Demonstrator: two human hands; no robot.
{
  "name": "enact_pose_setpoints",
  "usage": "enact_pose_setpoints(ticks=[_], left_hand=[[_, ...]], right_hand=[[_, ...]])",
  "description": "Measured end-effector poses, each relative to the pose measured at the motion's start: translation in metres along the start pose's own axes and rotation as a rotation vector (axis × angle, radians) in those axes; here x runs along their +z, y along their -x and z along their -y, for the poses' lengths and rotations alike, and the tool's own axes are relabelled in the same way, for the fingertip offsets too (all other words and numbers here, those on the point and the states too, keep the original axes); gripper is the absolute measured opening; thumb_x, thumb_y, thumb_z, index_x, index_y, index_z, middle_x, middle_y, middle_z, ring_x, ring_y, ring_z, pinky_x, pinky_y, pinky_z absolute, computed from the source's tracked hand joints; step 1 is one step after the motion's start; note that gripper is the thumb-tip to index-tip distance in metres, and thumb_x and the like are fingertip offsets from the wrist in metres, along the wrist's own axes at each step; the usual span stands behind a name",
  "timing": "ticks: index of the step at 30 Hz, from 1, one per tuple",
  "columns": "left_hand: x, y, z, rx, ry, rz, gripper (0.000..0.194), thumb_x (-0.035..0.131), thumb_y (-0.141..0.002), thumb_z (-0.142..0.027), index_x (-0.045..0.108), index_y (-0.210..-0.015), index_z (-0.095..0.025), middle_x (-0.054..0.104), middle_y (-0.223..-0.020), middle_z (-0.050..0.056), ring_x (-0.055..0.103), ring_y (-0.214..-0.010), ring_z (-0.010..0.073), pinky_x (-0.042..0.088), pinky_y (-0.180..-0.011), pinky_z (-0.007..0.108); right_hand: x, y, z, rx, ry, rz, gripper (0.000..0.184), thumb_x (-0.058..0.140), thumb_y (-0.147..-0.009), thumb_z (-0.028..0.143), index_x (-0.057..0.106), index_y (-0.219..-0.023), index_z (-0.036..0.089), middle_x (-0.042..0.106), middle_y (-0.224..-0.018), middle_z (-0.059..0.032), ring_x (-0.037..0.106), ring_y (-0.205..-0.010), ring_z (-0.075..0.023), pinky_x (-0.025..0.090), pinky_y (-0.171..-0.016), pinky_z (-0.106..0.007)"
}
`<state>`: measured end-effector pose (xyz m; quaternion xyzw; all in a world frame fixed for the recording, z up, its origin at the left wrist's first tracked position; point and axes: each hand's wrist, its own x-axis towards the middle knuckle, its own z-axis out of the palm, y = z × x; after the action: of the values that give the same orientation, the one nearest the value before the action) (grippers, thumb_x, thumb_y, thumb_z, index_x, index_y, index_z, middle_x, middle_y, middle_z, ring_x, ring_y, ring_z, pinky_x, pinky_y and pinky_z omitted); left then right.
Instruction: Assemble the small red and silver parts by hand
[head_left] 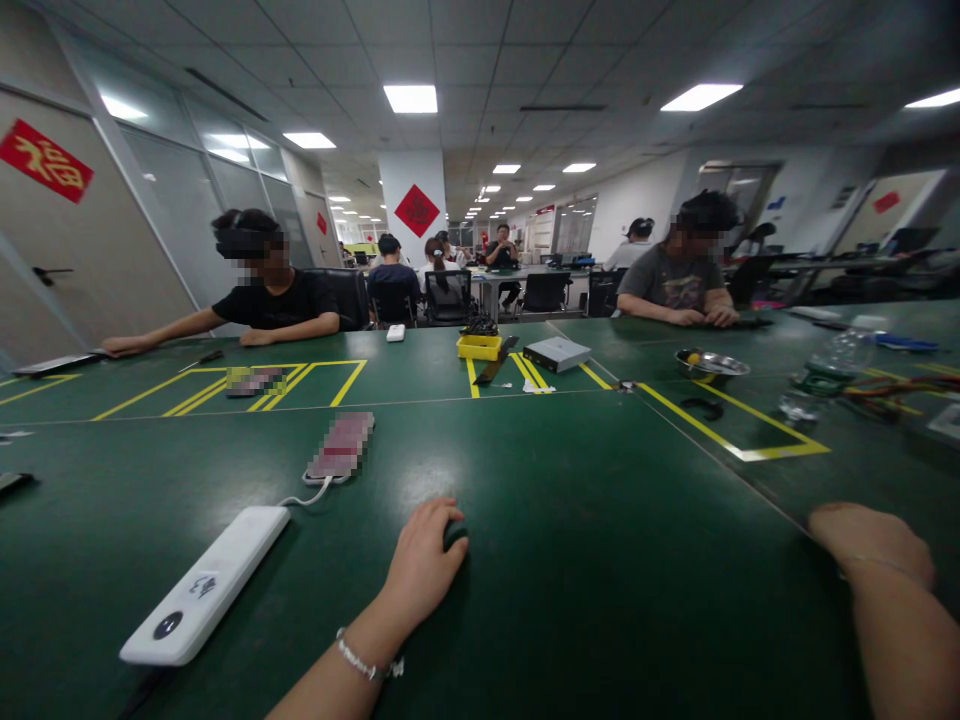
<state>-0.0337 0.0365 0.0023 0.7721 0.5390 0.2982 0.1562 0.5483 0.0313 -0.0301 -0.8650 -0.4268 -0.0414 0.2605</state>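
My left hand rests on the green table, palm down, with fingers a little bent and the thumb apart; it holds nothing. To its left lies a long white device with a dark round spot and a marked label. A white cable runs from it to a phone, whose screen is blurred out. Far to the right, my right hand lies at the table with its back toward me. Its fingers are bent under and hidden, so whether they hold anything does not show.
Farther back are a yellow box of dark items, a grey box, a metal bowl and a clear bottle. Yellow tape marks the table. Two people sit across, one in a black shirt, one in grey.
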Motion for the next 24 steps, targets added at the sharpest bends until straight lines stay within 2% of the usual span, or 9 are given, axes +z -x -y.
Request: enact_pose_setpoints(ticks=[2, 4, 6, 10, 12, 16, 20, 22, 24], left_hand=[[0.001, 0.0, 0.0, 0.0, -0.01, -0.002, 0.02, 0.054, -0.069, -0.018, 0.056, -0.089, -0.021, 0.055, -0.11, 0.005, 0.047, -0.107, 0.022, 0.035, -0.092, 0.041], [0.001, 0.0, 0.0, 0.001, -0.017, -0.001, 0.02, 0.054, -0.069, -0.018, 0.056, -0.089, -0.021, 0.055, -0.11, 0.005, 0.047, -0.107, 0.0219, 0.035, -0.092, 0.041], [0.001, -0.001, -0.001, 0.003, -0.024, 0.006, 0.021, 0.053, -0.07, -0.018, 0.056, -0.091, -0.021, 0.055, -0.111, 0.005, 0.047, -0.107, 0.0219, 0.035, -0.092, 0.041], [-0.001, -0.001, -0.003, 0.024, -0.043, 0.046, 0.024, 0.052, -0.072, -0.021, 0.056, -0.096, -0.022, 0.055, -0.111, 0.005, 0.046, -0.107, 0.022, 0.035, -0.091, 0.042], [-0.001, 0.0, -0.003, 0.039, -0.055, 0.069, 0.027, 0.05, -0.074, -0.023, 0.055, -0.101, -0.023, 0.054, -0.114, 0.004, 0.045, -0.109, 0.0222, 0.034, -0.092, 0.042], [0.002, 0.003, -0.002, 0.072, -0.06, 0.127, 0.047, 0.048, -0.078, -0.032, 0.039, -0.123, -0.022, 0.043, -0.128, 0.007, 0.032, -0.122, 0.024, 0.028, -0.098, 0.043], [0.003, 0.005, -0.002, 0.167, -0.088, 0.24, 0.054, 0.044, -0.08, -0.037, 0.028, -0.13, -0.025, 0.033, -0.136, 0.005, 0.019, -0.128, 0.0242, 0.023, -0.101, 0.045], [0.002, 0.005, -0.004, 0.208, -0.122, 0.284, 0.05, 0.045, -0.079, -0.038, 0.032, -0.127, -0.028, 0.035, -0.135, 0.003, 0.022, -0.127, 0.0241, 0.02, -0.101, 0.047], [0.001, 0.005, -0.005, 0.215, -0.145, 0.292, 0.049, 0.047, -0.078, -0.038, 0.036, -0.125, -0.029, 0.036, -0.134, 0.003, 0.025, -0.125, 0.0242, 0.019, -0.101, 0.048]], right_hand=[[-0.005, 0.009, 0.009, 0.274, 0.037, 0.005, 0.033, 0.046, -0.06, 0.032, 0.065, -0.08, 0.014, 0.049, -0.096, -0.0248, 0.043, -0.094, -0.042, 0.031, -0.06, -0.05], [-0.012, 0.021, 0.028, 0.338, 0.077, -0.054, 0.042, 0.044, -0.064, 0.035, 0.062, -0.095, 0.013, 0.044, -0.108, -0.0259, 0.036, -0.101, -0.0457, 0.032, -0.062, -0.052], [-0.019, 0.033, 0.059, 0.204, 0.138, -0.164, 0.045, 0.039, -0.07, 0.035, 0.058, -0.103, 0.012, 0.037, -0.118, -0.0249, 0.029, -0.108, -0.0455, 0.031, -0.069, -0.055], [-0.022, 0.066, 0.151, -0.283, 0.188, -0.253, 0.041, 0.035, -0.076, 0.029, 0.058, -0.103, 0.007, 0.035, -0.124, -0.0218, 0.024, -0.116, -0.0387, 0.025, -0.087, -0.053], [-0.014, 0.093, 0.202, -0.53, 0.121, -0.16, 0.039, 0.036, -0.077, 0.026, 0.057, -0.105, 0.008, 0.034, -0.128, -0.018, 0.024, -0.119, -0.0338, 0.023, -0.093, -0.049], [0.009, 0.173, 0.276, -0.872, -0.16, 0.198, 0.039, 0.038, -0.079, 0.026, 0.052, -0.115, 0.02, 0.028, -0.135, -0.0053, 0.018, -0.124, -0.0247, 0.016, -0.1, -0.044], [0.022, 0.239, 0.3, -1.033, -0.446, 0.594, 0.045, 0.044, -0.078, 0.03, 0.042, -0.123, 0.032, 0.027, -0.136, 0.0031, 0.016, -0.127, -0.0222, 0.005, -0.103, -0.044], [0.023, 0.248, 0.3, -1.047, -0.513, 0.729, 0.046, 0.047, -0.077, 0.034, 0.042, -0.123, 0.034, 0.032, -0.134, 0.0032, 0.019, -0.126, -0.0226, 0.004, -0.103, -0.045], [0.022, 0.237, 0.296, -1.043, -0.506, 0.739, 0.043, 0.047, -0.077, 0.037, 0.046, -0.12, 0.035, 0.037, -0.131, 0.0028, 0.022, -0.124, -0.0229, 0.006, -0.102, -0.046]])
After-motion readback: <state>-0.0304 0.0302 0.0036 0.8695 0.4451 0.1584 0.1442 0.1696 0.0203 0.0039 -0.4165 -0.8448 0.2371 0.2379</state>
